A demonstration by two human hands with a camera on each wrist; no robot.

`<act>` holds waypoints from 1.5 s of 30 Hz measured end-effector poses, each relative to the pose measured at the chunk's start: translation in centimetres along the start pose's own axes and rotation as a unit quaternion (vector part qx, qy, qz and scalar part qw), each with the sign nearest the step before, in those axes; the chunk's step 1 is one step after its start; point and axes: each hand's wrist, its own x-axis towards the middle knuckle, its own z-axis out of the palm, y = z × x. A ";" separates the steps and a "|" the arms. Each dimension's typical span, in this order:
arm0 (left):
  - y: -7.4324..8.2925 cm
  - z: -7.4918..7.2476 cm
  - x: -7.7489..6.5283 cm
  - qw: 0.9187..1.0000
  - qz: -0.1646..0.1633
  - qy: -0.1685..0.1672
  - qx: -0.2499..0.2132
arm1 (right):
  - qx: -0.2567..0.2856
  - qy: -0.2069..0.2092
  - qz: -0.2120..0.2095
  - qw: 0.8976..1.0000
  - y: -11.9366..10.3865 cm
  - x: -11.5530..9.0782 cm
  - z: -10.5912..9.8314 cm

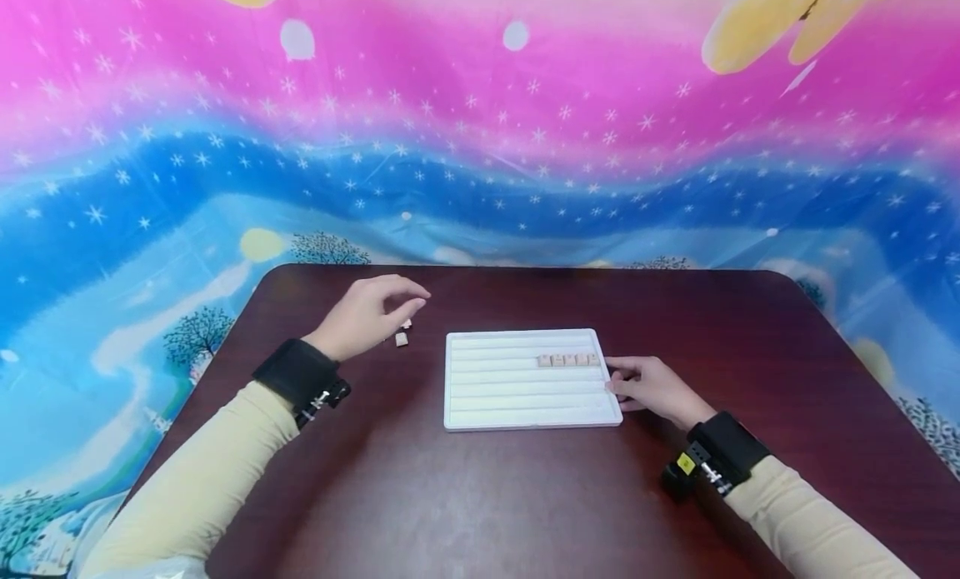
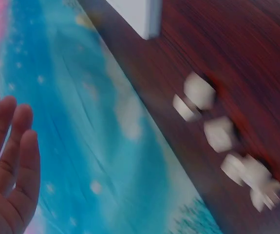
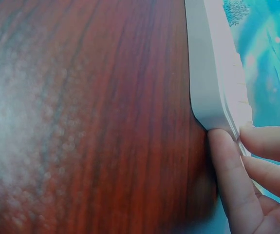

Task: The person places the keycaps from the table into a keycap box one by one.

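Observation:
A white tray (image 1: 495, 389) with raised parallel ridges lies on the table. Several small wooden tiles with marks (image 1: 568, 360) stand side by side in one of its rows, at the right end. My right hand (image 1: 651, 389) holds the tray's right edge, thumb and fingers at the rim; the right wrist view shows fingers (image 3: 230, 170) against the side wall at a corner. My left hand (image 1: 371, 316) is raised above the table left of the tray, fingers extended and holding nothing. Close by it are loose tiles (image 1: 401, 340), blurred in the left wrist view, several of them (image 2: 220, 134).
The dark reddish wooden table (image 1: 480, 496) has rounded far corners. Behind it hangs a pink and blue patterned cloth (image 1: 480, 146), which also drops past the table's sides. Each wrist carries a black strap with a small camera (image 1: 678, 479).

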 end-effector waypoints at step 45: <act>-9.8 -3.0 -7.8 0.960 -0.182 -0.204 0.065 | 0.003 -0.008 0.005 1.000 0.3 0.6 -0.1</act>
